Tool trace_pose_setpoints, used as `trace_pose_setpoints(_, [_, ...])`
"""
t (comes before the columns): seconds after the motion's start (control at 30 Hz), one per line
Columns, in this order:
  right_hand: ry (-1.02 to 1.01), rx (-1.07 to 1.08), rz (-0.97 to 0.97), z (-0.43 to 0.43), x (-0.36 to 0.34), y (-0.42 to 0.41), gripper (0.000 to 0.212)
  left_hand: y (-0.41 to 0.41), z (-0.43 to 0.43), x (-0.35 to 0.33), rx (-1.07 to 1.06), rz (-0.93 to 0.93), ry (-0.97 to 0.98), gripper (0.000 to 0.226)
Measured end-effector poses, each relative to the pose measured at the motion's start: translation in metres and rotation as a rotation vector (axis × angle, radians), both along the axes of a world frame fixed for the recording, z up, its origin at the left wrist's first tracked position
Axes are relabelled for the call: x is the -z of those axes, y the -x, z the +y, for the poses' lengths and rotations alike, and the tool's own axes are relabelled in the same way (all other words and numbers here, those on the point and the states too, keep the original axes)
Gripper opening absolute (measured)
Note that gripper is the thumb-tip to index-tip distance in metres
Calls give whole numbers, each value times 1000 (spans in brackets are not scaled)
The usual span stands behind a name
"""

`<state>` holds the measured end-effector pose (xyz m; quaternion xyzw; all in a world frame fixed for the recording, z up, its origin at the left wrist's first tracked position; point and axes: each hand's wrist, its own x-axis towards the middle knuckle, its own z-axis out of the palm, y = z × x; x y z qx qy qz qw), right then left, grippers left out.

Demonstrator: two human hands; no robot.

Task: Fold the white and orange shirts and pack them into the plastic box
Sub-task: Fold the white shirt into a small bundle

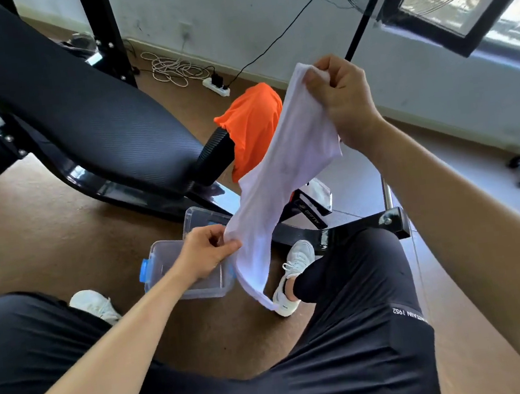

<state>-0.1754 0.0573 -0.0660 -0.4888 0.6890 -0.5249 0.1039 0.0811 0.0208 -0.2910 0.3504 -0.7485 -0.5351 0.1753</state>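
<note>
Up high on the right, the right hand [343, 101] is raised with its arm stretched out, and its curled fingers [314, 80] pinch the top of the white cloth shirt [287, 167]. Down low, the left hand [206, 252] pinches the shirt's other edge just above the clear plastic box with blue clips [198, 293] on the brown floor [43, 230]. The orange cloth shirt [253, 125] hangs over the end of the black padded bench [78, 114].

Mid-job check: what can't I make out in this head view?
- Floor of plastic box: head view, partly covered by left hand and white shirt.
- Lower edge of orange shirt: head view, behind white shirt.
- Folds of white shirt: head view, bunched below right hand.
</note>
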Motion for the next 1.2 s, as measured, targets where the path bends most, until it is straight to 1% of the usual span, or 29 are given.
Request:
trace_pose_setpoints(0.07, [-15, -77, 37, 3, -11, -4, 18, 7, 5, -1, -2, 2, 66, 12])
trace_pose_setpoints(0.13, [-32, -148, 54, 7, -20, -6, 16, 16, 11, 1, 33, 8, 189, 14])
trace_pose_setpoints(0.2, [-52, -207, 63, 11, -27, -5, 14, 25, 14, 1, 2, 27, 280, 13])
trace_pose_setpoints(0.23, [-67, -235, 60, 13, -30, -3, 13, 29, 15, 0, -33, 45, 293, 16])
trace_pose_setpoints(0.37, [-130, -339, 1, 23, -35, 6, 17, 42, 15, -17, -142, 193, 224, 56])
trace_pose_setpoints(0.47, [-169, -372, -59, 29, -33, 12, 24, 55, 17, -32, -188, 272, 269, 75])
trace_pose_setpoints(0.57, [-192, -381, -105, 31, -27, 12, 17, 66, 19, -40, -178, 223, 311, 102])
trace_pose_setpoints(0.63, [-195, -385, -125, 31, -21, 8, 14, 71, 18, -37, -163, 149, 288, 120])
trace_pose_setpoints(0.7, [-196, -391, -139, 30, -16, 4, 16, 76, 17, -34, -137, 83, 248, 127])
trace_pose_setpoints(0.77, [-195, -402, -159, 28, -10, 0, 15, 81, 15, -31, -113, 39, 216, 121])
trace_pose_setpoints(0.8, [-194, -408, -169, 28, -7, 0, 13, 81, 14, -30, -104, 16, 218, 111])
trace_pose_setpoints(0.83, [-191, -411, -180, 27, -4, -1, 11, 81, 12, -27, -95, -7, 234, 97])
trace_pose_setpoints(0.93, [-182, -404, -205, 29, 1, 1, 13, 71, 1, -17, -53, -29, 266, 46])
trace_pose_setpoints(0.97, [-181, -393, -209, 30, 1, 2, 14, 65, -2, -14, -32, -21, 247, 36])
trace_pose_setpoints(1.07, [-167, -301, -206, 32, 2, 7, 17, 48, -6, -9, 39, -15, 184, 22])
trace_pose_setpoints(1.13, [-161, -208, -158, 31, 5, 10, 14, 38, -5, -6, 61, -23, 193, 14])
trace_pose_setpoints(1.2, [-153, -143, -151, 29, 11, 14, 12, 29, -4, -4, 55, -38, 199, 9])
